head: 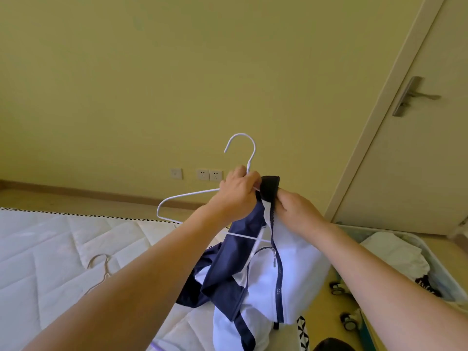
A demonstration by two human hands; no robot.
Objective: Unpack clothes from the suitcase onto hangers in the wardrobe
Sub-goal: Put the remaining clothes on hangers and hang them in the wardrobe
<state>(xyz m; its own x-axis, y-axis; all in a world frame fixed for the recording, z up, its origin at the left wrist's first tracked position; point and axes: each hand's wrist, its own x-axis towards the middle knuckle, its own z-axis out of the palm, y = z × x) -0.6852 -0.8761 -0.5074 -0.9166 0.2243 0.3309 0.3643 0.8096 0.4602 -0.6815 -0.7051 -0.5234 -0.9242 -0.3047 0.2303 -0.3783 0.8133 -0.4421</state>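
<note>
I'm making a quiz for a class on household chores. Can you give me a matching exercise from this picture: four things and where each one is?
Things:
1. white hanger
2. navy and white jacket
3. second hanger
4. suitcase

Places:
A. lying loose on the white mattress
B. open on the floor at the right, clothes inside
C. neck held in the left hand
D. collar pinched by the right hand, body hanging down

Pairs: 1-C, 2-D, 3-A, 4-B

No text, label or number is legible anywhere in view.
</note>
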